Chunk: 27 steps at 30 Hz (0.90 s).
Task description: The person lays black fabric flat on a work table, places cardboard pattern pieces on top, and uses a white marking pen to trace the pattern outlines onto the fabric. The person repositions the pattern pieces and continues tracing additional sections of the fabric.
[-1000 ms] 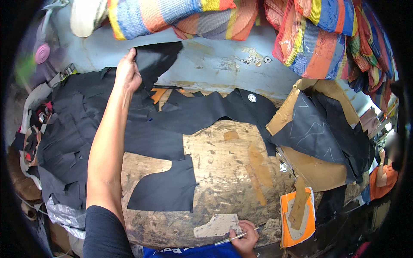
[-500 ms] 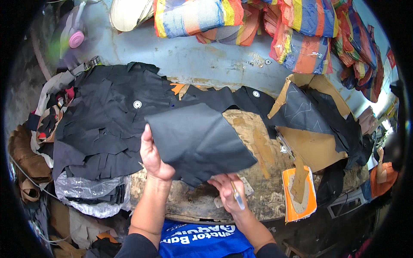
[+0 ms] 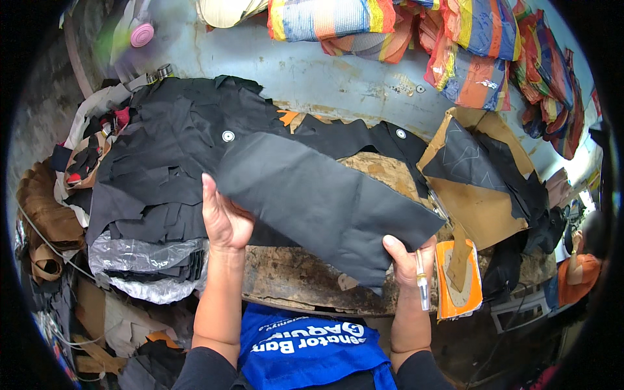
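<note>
Head view shows a black sheet (image 3: 331, 208) in the middle, raised above the wooden table (image 3: 279, 281), with its long side running from ten o'clock toward four o'clock. The clock directions here are read from the centre of this sheet, with twelve toward the top.

At nine o'clock is the left hand (image 3: 227, 222), which is partly open. Its thumb points up beside the sheet's edge, while the fingers are mostly hidden; I cannot tell how firmly they take hold. At four o'clock the right hand (image 3: 409, 263) is closed on the lower corner, with the thumb lying on the upper face. The same hand also holds a pen (image 3: 422, 281), whose clear end points to six o'clock.

At ten o'clock lies a wide heap of black pieces (image 3: 156, 169), and on it a white disc (image 3: 228, 136), near the sheet. At eight o'clock is a clear plastic bag (image 3: 146, 292). At three o'clock there is an opened brown carton (image 3: 478, 208), with black material bearing pale lines upon it. An orange booklet (image 3: 447, 304) is just beside the right hand, at four o'clock. Striped woven bundles (image 3: 331, 16) are at twelve to two o'clock.
</note>
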Tool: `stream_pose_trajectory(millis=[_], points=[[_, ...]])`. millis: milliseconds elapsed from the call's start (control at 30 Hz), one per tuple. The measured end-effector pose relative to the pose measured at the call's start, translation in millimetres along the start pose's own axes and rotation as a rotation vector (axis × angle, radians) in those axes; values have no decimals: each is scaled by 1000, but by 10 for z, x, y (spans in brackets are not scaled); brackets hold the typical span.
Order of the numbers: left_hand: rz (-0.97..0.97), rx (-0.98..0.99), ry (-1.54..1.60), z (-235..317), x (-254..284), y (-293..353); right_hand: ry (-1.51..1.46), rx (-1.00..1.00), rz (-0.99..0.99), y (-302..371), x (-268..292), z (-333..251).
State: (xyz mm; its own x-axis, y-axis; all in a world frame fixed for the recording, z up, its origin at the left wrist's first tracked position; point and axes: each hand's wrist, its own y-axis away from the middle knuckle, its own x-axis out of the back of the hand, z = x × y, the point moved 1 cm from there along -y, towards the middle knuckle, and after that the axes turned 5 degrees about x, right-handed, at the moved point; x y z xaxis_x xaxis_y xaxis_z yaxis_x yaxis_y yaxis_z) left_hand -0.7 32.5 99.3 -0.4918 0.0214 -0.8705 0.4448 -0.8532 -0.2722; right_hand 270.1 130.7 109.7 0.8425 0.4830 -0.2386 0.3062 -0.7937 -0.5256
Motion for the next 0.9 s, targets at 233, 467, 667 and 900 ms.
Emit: stream_pose_trajectory(millis=[233, 467, 667, 900], points=[[195, -52, -152, 73, 176, -12, 61, -46, 80, -35, 311, 2], [248, -132, -340, 158, 202, 53, 71, -104, 28, -167, 524, 68], [319, -74, -504, 261, 293, 114, 83, -141, 6, -239, 557, 137], [372, -47, -654, 316, 380, 231, 91, -133, -2, -357, 596, 226]])
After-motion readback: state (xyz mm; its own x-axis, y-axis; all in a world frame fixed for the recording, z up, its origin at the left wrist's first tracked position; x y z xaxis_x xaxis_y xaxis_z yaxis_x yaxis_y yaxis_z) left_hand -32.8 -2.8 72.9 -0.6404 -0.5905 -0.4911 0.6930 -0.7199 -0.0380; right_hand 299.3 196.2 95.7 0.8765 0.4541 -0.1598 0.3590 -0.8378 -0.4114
